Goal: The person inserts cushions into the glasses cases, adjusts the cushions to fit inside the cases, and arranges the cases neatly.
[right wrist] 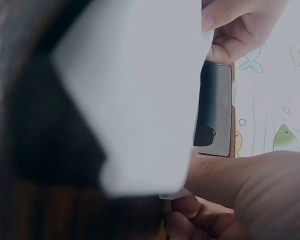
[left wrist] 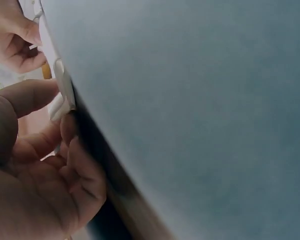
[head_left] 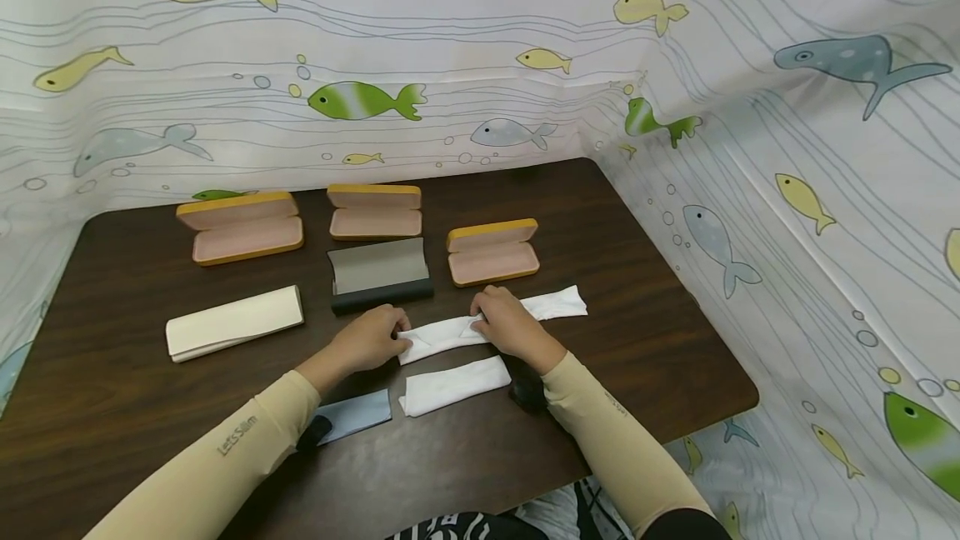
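While the left hand (head_left: pixel 367 340) and right hand (head_left: pixel 513 329) pinch a long white cloth strip (head_left: pixel 442 338) on the dark wood-grain table (head_left: pixel 637 348), the right hiding part of it, a shorter folded white cloth (head_left: pixel 456 387) lies nearer; beyond sit an open, grey-lined dark-green case (head_left: pixel 381 275) and three yellow, pink-lined cases (head_left: pixel 495 263).

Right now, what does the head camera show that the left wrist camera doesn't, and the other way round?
Only the head camera shows all three open yellow cases whole, plus the pale sleeves.

Only the left wrist camera shows the palm side of the left hand, its curled fingers seen from inside.

Both show that hand and the right hand at the white cloth strip, and the light blue cloth, which fills much of the wrist picture.
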`<action>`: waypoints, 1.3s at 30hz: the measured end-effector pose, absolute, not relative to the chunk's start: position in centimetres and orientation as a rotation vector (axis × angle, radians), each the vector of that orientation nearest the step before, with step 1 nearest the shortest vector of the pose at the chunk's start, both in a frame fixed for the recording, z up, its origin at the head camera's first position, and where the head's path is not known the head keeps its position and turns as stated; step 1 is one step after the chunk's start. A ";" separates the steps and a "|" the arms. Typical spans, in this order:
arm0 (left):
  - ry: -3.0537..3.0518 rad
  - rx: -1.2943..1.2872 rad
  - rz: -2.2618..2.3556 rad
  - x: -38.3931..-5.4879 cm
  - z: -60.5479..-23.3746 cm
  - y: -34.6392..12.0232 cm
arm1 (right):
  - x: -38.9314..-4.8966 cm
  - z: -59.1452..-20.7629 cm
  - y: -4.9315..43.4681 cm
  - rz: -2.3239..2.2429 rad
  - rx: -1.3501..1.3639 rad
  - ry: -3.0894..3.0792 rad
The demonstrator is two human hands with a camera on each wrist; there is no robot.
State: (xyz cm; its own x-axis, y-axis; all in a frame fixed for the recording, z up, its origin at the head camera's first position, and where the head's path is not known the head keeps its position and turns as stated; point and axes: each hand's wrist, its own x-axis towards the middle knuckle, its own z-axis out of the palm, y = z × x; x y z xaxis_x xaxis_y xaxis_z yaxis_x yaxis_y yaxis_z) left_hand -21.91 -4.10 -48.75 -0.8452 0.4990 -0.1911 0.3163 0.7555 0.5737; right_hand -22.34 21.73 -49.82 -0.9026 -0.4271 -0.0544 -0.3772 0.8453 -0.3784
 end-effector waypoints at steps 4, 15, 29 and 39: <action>2.622 0.668 0.777 -22.2 -49.2 -4.2 | -22.2 -49.8 21.9 -0.557 -0.639 2.873; 2.327 0.581 1.166 -21.8 -48.6 -6.3 | -22.4 -48.6 22.9 -0.884 -0.625 2.686; 1.949 0.358 1.504 -21.9 -49.1 -7.2 | -22.4 -48.5 22.5 -1.118 -0.535 2.539; 1.882 0.332 1.554 -21.8 -48.9 -7.4 | -22.0 -48.4 21.9 -1.359 -0.408 2.323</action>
